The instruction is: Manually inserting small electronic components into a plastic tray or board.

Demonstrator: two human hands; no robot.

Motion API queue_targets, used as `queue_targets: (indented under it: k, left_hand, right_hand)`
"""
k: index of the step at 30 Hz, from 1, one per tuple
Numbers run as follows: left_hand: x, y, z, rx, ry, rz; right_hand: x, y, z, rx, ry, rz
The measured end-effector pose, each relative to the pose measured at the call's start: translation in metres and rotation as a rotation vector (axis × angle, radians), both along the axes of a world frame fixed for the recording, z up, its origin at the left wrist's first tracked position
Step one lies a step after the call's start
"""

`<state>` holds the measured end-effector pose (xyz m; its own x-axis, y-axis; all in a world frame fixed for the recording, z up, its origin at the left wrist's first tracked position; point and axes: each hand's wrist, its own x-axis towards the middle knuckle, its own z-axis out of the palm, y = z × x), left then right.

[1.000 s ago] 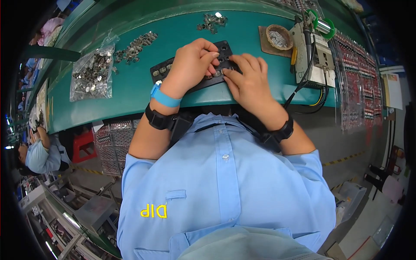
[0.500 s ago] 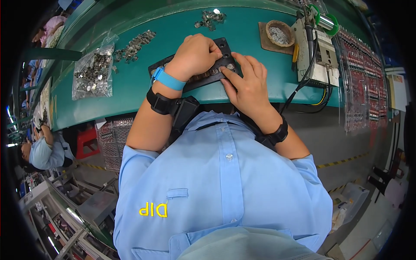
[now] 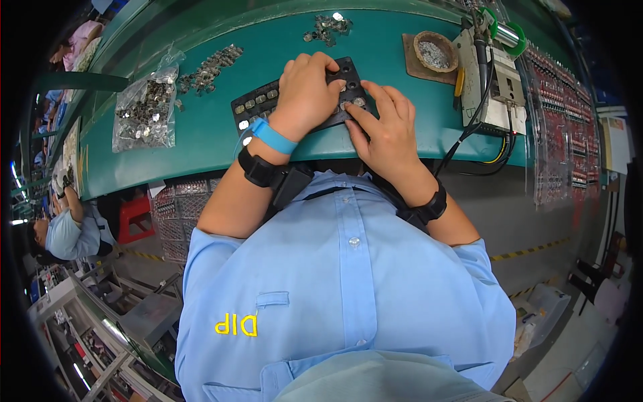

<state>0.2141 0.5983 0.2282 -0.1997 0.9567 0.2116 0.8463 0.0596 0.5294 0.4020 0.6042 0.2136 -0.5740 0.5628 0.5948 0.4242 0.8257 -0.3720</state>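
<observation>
A black tray [image 3: 345, 62] with rows of round recesses lies slanted on the green bench. Small shiny metal pieces [image 3: 250, 104] sit in several of its recesses. My left hand [image 3: 305, 94] reaches over the tray with curled fingers, and a small metal piece [image 3: 343, 86] shows at its thumb tip; the palm hides the tray's middle. On the tray's right end, my right hand [image 3: 388, 130] has its fingers apart. Its index fingertip rests on a piece in the near row, while the thumb stays off to the side. A loose metal disc [image 3: 244, 124] shows by the left wrist.
A clear bag [image 3: 144, 114] of metal pieces lies at the left, beside a loose pile [image 3: 211, 67]. Another pile [image 3: 327, 29] is at the back. At the right are a bowl [image 3: 434, 52], a soldering station [image 3: 492, 87] with cables, and stacked red circuit boards [image 3: 562, 120].
My left hand has shifted slightly right and its index finger and thumb have spread, uncovering filled recesses at the tray's left. My right hand has barely moved.
</observation>
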Motion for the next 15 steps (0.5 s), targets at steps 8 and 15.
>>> queue_targets:
  k: [8, 15]
  left_hand:
    - [-0.03, -0.02, 0.022, 0.327, -0.099, 0.154]
    - [-0.143, -0.11, 0.031, 0.398, -0.312, 0.349]
  right_hand:
    - [-0.02, 0.009, 0.015, 0.036, -0.182, -0.137]
    - [-0.013, 0.026, 0.042, 0.244, -0.472, 0.011]
